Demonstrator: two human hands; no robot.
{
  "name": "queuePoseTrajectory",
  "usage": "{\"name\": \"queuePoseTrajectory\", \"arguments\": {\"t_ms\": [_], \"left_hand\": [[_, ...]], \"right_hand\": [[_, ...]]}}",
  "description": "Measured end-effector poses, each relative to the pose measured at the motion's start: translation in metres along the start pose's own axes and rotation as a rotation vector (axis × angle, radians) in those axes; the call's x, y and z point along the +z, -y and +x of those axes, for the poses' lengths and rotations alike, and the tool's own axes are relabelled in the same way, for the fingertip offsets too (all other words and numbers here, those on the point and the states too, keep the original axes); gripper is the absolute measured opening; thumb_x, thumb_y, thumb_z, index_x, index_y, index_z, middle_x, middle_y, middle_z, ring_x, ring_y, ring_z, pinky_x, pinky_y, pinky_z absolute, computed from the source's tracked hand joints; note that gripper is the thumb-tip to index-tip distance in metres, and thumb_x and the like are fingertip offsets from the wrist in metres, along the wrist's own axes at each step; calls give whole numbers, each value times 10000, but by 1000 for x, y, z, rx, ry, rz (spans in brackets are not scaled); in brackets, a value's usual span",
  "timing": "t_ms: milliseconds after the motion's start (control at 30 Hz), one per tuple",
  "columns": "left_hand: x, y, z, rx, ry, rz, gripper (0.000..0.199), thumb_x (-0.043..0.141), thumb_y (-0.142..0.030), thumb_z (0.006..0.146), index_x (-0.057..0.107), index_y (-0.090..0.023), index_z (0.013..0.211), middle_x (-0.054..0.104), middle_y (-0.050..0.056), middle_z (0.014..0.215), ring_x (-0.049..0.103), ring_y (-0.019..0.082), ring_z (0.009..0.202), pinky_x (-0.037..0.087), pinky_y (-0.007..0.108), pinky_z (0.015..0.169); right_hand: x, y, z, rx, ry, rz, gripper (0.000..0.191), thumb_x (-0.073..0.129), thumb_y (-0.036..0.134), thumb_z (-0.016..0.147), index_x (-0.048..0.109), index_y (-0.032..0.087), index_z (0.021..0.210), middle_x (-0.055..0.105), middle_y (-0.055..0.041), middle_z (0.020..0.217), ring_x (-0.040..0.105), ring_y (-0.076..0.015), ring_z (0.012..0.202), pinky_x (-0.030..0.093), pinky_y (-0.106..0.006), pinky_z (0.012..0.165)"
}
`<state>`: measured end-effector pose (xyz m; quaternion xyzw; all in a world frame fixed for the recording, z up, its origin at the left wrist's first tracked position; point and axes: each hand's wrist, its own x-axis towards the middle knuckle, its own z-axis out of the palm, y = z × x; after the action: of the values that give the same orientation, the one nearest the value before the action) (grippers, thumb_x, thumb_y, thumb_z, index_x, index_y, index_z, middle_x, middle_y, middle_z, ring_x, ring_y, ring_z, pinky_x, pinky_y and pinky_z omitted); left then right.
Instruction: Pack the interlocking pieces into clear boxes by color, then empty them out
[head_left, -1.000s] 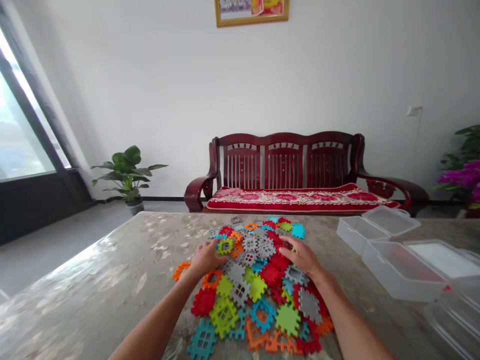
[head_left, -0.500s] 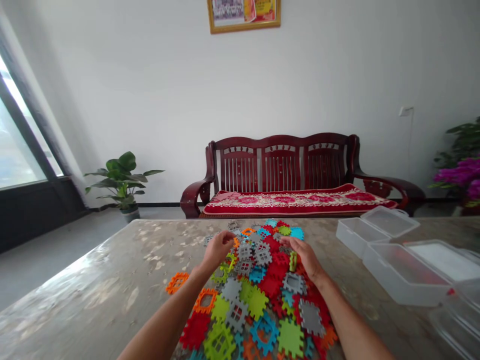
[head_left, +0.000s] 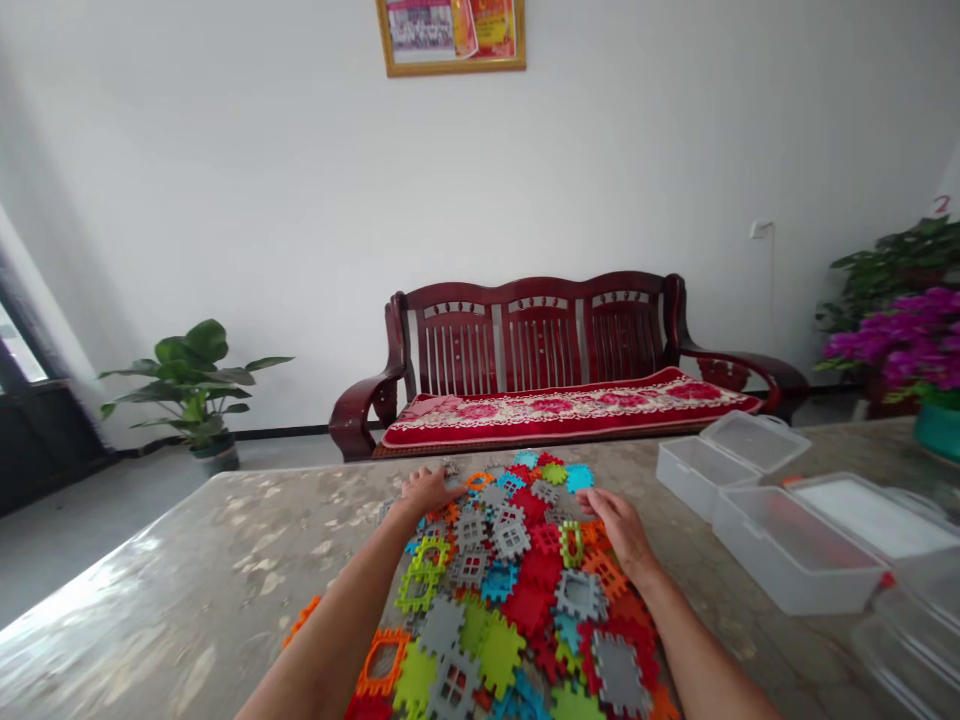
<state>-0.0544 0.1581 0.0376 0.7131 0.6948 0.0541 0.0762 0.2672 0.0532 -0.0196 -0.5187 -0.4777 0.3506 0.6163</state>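
Several flat plastic puzzle tiles with notched edges lie in a loose heap down the middle of the table. Among them are a grey window tile point(head_left: 512, 538), a lime tile point(head_left: 499, 652), a red tile point(head_left: 529, 605) and an orange frame tile point(head_left: 382, 660). My left hand point(head_left: 424, 490) rests at the heap's far left edge, over grey tiles, its thumb spread away from the fingers. At the far right edge is my right hand point(head_left: 616, 525), fingers stretched out close to a light blue tile point(head_left: 579, 477); nothing shows in either hand.
Clear plastic boxes stand on the table's right side, an open box point(head_left: 795, 560) nearest and a smaller box point(head_left: 697, 475) behind it. A wooden bench point(head_left: 536, 340) with a red cover is beyond the table point(head_left: 247, 560). A potted plant point(head_left: 191, 385) stands at left.
My left hand has moved left, its thumb spreading outward. My right hand has come slightly lower beside the heap. The view has turned a little to the right.
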Motion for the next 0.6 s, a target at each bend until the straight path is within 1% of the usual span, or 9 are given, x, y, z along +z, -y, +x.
{"name": "queuePoseTrajectory", "arguments": {"t_ms": [67,167,367,467,600], "left_hand": [[0,1,3,-20,16,0,726,628,-693,663,611,-206,1200,560,190,1314,483,429,1232,382,526,989],[1,0,5,-43,23,-17,664,695,-645,613,630,-228,1126,588,150,1286,515,400,1193,409,493,959],[5,-9,2,-16,8,-53,399,700,-440,668,641,-216,993,687,97,1107,599,326,1066,430,436,902],[7,-15,-2,23,-8,-62,314,664,-350,703,636,-214,984,710,69,1056,622,283,1022,422,413,899],[5,-18,-9,101,-6,-59,156,636,-284,704,666,-218,842,735,10,904,650,239,934,428,371,879]], "right_hand": [[1,2,-1,-1,6,-10,581,627,701,674,743,162,855,753,-130,908,681,-301,854,526,-419,824],[3,7,-2,0,14,-34,554,628,687,673,742,168,829,754,-128,897,681,-305,855,527,-416,821],[4,14,-6,-2,26,-53,535,615,678,681,741,174,811,756,-124,880,680,-303,840,531,-416,822],[4,14,-6,-9,36,-62,540,611,679,684,741,170,811,756,-125,876,679,-303,845,530,-413,827],[4,13,-6,-12,41,-72,547,597,679,700,745,166,822,757,-125,882,680,-304,848,529,-416,830]]}}
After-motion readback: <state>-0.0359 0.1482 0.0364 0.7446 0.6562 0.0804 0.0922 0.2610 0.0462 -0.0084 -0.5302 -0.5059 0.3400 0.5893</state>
